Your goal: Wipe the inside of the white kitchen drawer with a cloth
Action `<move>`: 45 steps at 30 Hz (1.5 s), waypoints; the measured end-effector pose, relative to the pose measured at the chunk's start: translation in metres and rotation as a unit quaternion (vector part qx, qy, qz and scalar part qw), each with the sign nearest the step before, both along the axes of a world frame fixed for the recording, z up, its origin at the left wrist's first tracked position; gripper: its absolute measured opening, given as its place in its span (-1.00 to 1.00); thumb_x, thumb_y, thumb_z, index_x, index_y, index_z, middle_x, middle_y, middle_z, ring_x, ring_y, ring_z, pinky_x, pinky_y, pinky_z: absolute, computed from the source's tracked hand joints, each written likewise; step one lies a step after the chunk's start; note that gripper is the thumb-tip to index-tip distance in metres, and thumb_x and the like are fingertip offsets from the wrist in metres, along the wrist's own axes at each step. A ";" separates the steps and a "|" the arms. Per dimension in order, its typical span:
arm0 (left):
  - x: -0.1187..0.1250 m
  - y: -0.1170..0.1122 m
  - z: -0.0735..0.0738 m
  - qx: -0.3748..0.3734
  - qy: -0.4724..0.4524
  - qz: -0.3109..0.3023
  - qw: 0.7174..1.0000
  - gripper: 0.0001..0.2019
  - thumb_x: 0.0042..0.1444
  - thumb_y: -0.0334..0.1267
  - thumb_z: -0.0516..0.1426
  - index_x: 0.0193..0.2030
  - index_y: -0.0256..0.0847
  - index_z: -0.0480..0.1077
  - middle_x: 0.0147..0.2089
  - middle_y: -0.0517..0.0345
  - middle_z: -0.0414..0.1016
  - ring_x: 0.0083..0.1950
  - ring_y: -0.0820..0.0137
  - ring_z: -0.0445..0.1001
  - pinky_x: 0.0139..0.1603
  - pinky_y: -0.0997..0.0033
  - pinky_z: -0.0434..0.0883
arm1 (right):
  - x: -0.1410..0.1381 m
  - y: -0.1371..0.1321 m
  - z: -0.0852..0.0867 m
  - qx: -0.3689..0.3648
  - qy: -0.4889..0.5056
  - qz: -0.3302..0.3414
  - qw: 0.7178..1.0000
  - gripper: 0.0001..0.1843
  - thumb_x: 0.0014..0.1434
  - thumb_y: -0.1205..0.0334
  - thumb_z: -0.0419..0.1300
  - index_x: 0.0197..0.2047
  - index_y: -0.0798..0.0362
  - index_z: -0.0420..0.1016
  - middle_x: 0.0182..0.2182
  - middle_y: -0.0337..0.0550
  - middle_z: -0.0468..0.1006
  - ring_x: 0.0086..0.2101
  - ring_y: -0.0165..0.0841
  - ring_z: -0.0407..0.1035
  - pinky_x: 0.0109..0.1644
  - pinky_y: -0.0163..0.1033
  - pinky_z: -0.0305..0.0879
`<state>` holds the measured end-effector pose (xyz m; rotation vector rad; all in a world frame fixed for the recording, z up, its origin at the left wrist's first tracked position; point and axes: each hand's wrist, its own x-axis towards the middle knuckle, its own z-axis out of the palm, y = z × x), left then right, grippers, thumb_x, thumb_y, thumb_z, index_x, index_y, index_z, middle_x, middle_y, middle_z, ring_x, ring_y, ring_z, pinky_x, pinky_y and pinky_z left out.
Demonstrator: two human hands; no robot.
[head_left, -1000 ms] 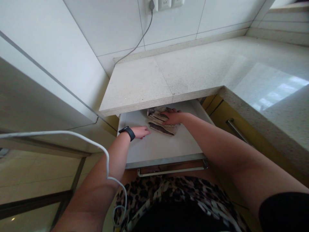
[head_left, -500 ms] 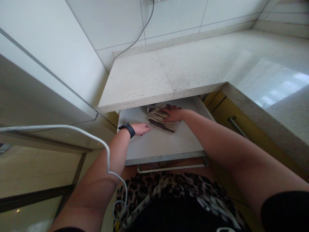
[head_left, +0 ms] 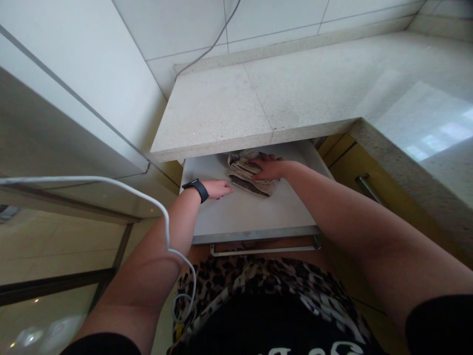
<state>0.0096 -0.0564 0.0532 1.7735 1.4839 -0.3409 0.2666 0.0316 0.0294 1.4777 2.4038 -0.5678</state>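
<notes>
A folded beige and brown cloth (head_left: 246, 178) lies at the back of an open white drawer (head_left: 251, 217) under the countertop. My right hand (head_left: 269, 168) rests flat on top of the cloth, fingers stretched toward the left. My left hand (head_left: 218, 188), with a black watch on its wrist, lies flat on the drawer floor just left of the cloth, fingertips close to its edge. Part of the cloth is hidden beneath the counter's overhang.
A speckled stone countertop (head_left: 281, 93) overhangs the drawer and turns a corner on the right. A metal handle (head_left: 264, 249) runs along the drawer's front. Yellow cabinet fronts (head_left: 354, 172) stand at right. A white cable (head_left: 162, 222) loops over my left arm. Tiled wall behind.
Both hands stay in place on the cloth and the drawer floor. The camera view has tilted slightly downward, so the wall sockets are out of the frame.
</notes>
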 end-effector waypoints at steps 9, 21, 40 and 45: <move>0.005 -0.002 0.009 0.008 0.023 -0.021 0.999 -0.49 0.31 0.15 0.00 0.04 -0.26 0.44 -0.19 0.04 0.58 -0.24 0.31 0.51 -0.25 0.41 0.35 | 0.000 0.002 -0.002 0.006 0.002 0.006 1.000 0.00 0.19 -0.43 0.21 0.58 -0.43 -0.03 0.54 -0.05 -0.20 0.44 0.22 -0.14 0.42 0.41 -0.05; 0.003 -0.001 0.006 0.013 0.027 -0.036 0.999 -0.51 0.36 0.12 -0.04 0.08 -0.27 0.42 -0.18 0.02 0.57 -0.23 0.32 0.51 -0.28 0.43 0.33 | 0.000 0.001 0.000 0.005 0.010 0.004 1.000 0.01 0.19 -0.41 0.25 0.58 -0.40 0.00 0.53 -0.06 -0.17 0.43 0.25 -0.13 0.41 0.44 -0.04; 0.008 -0.004 0.017 0.017 0.043 -0.046 0.998 -0.54 0.36 0.09 -0.02 0.04 -0.27 0.44 -0.27 0.09 0.53 -0.32 0.37 0.43 -0.35 0.46 0.25 | -0.001 0.001 0.001 0.007 0.004 0.000 1.000 -0.02 0.22 -0.37 0.26 0.58 -0.40 0.01 0.52 -0.03 -0.11 0.42 0.25 -0.10 0.41 0.41 -0.04; 0.005 -0.003 0.013 0.018 0.026 -0.036 0.999 -0.55 0.34 0.09 0.00 0.03 -0.27 0.44 -0.29 0.11 0.51 -0.31 0.37 0.44 -0.35 0.45 0.27 | -0.001 0.000 0.002 0.000 0.000 0.000 1.000 -0.02 0.22 -0.38 0.26 0.58 -0.41 -0.01 0.52 0.00 -0.15 0.42 0.26 -0.12 0.41 0.40 -0.04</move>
